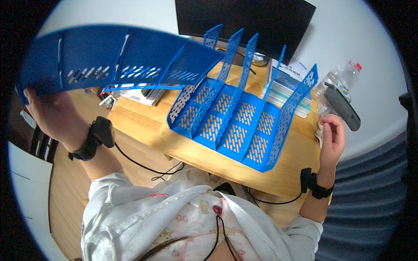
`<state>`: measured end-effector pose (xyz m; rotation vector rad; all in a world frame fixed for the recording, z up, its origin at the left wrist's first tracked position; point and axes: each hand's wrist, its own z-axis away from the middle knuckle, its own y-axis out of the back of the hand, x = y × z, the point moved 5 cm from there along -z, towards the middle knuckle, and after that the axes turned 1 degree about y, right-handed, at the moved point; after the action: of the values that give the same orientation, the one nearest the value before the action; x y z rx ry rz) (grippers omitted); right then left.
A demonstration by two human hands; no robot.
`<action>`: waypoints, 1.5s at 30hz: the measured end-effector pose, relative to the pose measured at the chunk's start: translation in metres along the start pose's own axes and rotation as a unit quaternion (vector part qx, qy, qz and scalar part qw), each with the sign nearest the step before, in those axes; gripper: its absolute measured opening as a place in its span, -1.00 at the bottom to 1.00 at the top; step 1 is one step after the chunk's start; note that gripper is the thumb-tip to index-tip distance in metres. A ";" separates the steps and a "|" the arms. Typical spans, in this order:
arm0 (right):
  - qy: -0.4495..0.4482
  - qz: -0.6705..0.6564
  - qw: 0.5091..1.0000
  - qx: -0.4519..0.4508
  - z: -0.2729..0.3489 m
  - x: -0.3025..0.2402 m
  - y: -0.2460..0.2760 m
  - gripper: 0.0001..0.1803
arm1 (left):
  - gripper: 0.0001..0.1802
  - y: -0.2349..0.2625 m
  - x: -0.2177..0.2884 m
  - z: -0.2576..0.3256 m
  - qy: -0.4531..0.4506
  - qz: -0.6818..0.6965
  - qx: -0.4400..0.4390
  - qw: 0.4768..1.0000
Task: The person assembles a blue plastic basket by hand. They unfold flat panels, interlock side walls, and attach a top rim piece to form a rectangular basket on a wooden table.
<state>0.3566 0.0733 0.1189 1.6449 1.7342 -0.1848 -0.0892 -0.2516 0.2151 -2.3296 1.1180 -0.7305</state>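
Observation:
My left hand (51,114) holds a blue perforated file rack (117,58) lifted in the air at the upper left, above the desk edge. A second blue file rack (237,119) with several upright dividers lies on the wooden desk (183,150) in the middle. My right hand (333,137) is at the desk's right end with fingers curled on a pale cloth (321,130), apart from the rack. Both wrists wear black bands with cables.
A dark monitor (248,19) stands at the back. Stacked books (285,85) lie behind the rack, more books (139,93) at the left. Clear plastic bottles (339,80) and a dark grey oblong object (344,106) sit at the right. A blue-grey chair (370,195) is lower right.

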 end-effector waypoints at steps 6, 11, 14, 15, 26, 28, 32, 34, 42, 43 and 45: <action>0.200 0.072 0.924 -0.317 -0.038 -0.100 -0.135 -0.70 | -0.66 0.101 0.031 0.000 0.004 0.005 0.041 0.999; 0.259 0.214 0.828 -0.450 -0.053 -0.111 -0.263 -0.54 | -0.69 0.141 0.031 0.014 0.032 0.053 0.066 0.996; 0.294 0.268 0.818 -0.416 -0.065 -0.109 -0.326 -0.63 | -0.75 0.149 0.028 0.025 0.058 0.039 0.102 0.992; 0.297 0.290 0.814 -0.405 -0.069 -0.107 -0.343 -0.68 | -0.72 0.142 0.024 0.025 0.089 0.102 0.025 0.991; 0.241 0.369 0.770 -0.462 -0.079 -0.084 -0.408 -0.80 | -0.71 0.157 0.007 0.036 0.129 0.220 -0.004 0.967; 0.245 0.352 0.786 -0.444 -0.079 -0.086 -0.410 -0.73 | -0.72 0.159 0.006 0.036 0.144 0.238 -0.012 0.960; 0.226 0.276 0.816 -0.455 -0.078 -0.096 -0.416 -0.65 | -0.70 0.159 0.003 0.035 0.154 0.275 -0.010 0.949; 0.221 0.280 0.813 -0.459 -0.074 -0.104 -0.421 -0.63 | -0.69 0.160 0.002 0.035 0.148 0.255 0.002 0.956; 0.101 0.212 0.846 -0.480 -0.067 -0.124 -0.445 -0.43 | -0.71 0.158 0.006 0.033 0.146 0.284 -0.024 0.947; 0.103 0.200 0.855 -0.468 -0.067 -0.126 -0.448 -0.42 | -0.72 0.158 0.006 0.032 0.141 0.267 -0.017 0.953; 0.099 0.183 0.869 -0.450 -0.068 -0.130 -0.455 -0.39 | -0.72 0.156 0.007 0.032 0.138 0.280 -0.020 0.950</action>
<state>-0.0973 -0.0723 0.0767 1.2359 1.2707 0.8767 -0.1537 -0.3408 0.0994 -1.8212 1.8232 -0.8227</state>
